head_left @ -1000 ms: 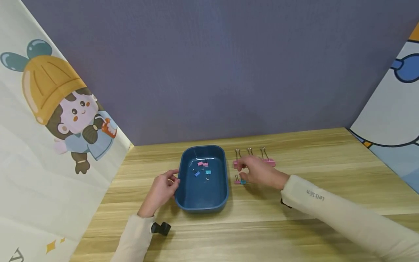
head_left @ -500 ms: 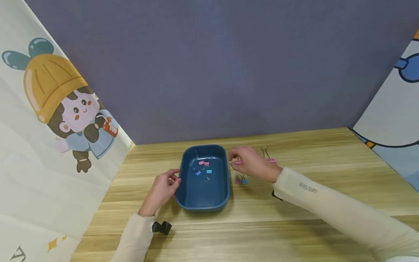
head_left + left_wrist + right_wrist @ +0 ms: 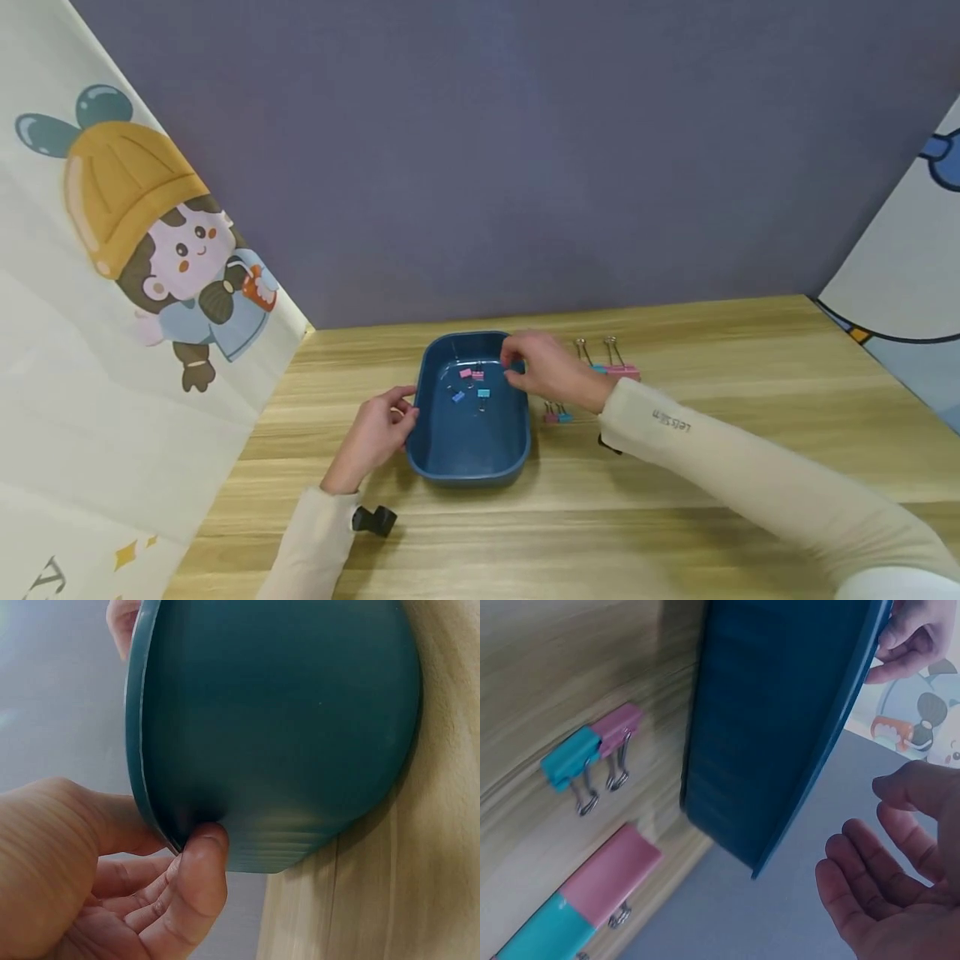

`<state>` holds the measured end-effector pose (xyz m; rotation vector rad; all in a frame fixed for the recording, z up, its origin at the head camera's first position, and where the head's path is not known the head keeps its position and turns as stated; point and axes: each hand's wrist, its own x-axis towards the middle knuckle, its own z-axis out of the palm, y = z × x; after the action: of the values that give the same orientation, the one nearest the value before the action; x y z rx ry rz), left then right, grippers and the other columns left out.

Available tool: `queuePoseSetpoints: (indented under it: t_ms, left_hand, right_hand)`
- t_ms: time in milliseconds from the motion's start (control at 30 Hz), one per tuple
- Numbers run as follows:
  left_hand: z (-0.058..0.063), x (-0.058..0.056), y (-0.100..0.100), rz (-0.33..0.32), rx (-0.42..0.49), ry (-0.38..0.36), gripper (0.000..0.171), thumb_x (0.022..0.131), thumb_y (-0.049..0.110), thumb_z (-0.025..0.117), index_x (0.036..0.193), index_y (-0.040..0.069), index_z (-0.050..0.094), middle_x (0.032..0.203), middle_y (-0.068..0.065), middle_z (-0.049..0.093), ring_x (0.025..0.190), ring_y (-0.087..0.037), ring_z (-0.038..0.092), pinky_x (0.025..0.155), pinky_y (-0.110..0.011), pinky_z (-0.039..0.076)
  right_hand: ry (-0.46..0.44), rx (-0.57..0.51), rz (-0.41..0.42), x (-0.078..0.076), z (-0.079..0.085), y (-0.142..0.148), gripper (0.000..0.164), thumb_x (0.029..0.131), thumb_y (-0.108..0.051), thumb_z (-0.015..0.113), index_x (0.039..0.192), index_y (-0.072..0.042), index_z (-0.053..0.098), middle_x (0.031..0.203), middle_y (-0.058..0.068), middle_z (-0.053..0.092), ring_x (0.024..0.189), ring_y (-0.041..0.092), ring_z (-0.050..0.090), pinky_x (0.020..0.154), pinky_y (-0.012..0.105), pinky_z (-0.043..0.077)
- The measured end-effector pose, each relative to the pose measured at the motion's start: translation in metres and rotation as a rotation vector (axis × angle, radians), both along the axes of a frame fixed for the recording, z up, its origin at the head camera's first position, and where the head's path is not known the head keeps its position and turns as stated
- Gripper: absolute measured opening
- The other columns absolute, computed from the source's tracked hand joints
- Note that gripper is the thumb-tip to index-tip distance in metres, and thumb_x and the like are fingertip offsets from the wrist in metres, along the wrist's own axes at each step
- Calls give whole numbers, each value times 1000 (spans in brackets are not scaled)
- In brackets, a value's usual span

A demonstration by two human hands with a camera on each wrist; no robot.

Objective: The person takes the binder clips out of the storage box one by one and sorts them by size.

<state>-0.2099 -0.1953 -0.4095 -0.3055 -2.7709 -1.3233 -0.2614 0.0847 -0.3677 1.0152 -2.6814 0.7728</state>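
A dark blue plastic bin (image 3: 468, 454) stands on the wooden table. Several small binder clips (image 3: 477, 376), pink and blue, lie inside it. My left hand (image 3: 375, 433) pinches its left rim, thumb and finger on either side of the wall in the left wrist view. Over the bin's right rim hovers my right hand (image 3: 551, 367), thumb and index fingertips close together; I cannot tell whether a small thing is between them. Beside the bin lie a small pink clip (image 3: 616, 726) and a small teal clip (image 3: 571, 756). Behind them are a large pink clip (image 3: 611, 866) and a large teal clip (image 3: 546, 930).
Another large pink clip (image 3: 624, 371) lies at the right end of the back row, silver handles up. A grey-blue panel (image 3: 480, 167) rises behind the table (image 3: 675, 533). White printed sheets (image 3: 82, 400) flank it on both sides.
My right hand has moved left from beside the small clips to over the bin's right rim. The left hand stays on the bin, and the clips inside look the same.
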Motion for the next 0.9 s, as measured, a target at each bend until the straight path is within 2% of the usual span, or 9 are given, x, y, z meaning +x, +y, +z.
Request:
queuePoseSetpoints:
  t_ms: [167, 367, 633, 900]
  left_hand:
    - [-1, -1, 1, -4, 2, 2, 35, 87, -2, 62, 122, -5, 58, 79, -7, 56, 51, -13, 56, 40, -27, 50]
    - [-1, -1, 0, -3, 3, 6, 35, 86, -3, 62, 121, -5, 58, 78, -7, 56, 51, -14, 56, 39, -27, 49]
    - [-2, -2, -1, -12, -5, 34, 34, 86, -3, 62, 120, -6, 59, 76, -6, 57, 50, -13, 56, 37, -27, 48]
    - [-2, -2, -1, -11, -19, 22, 34, 88, 0, 61, 122, -4, 58, 78, -5, 57, 49, -13, 56, 38, -27, 49]
  right_hand:
    - [-37, 24, 0, -1, -2, -9, 12, 80, -11, 74, 88, -12, 64, 89, 0, 61, 83, 16, 57, 73, 27, 51]
    - [-70, 39, 26, -6, -4, -18, 13, 82, -13, 73, 91, -13, 64, 94, 5, 63, 88, 22, 59, 75, 31, 51]
    - [-175, 97, 37, -14, -15, -30, 18, 84, -14, 70, 101, -9, 65, 101, 5, 61, 93, 23, 58, 78, 32, 51]
    - [-207, 155, 51, -20, -23, -41, 24, 81, -11, 74, 103, -5, 67, 99, 6, 63, 90, 19, 58, 80, 35, 51]
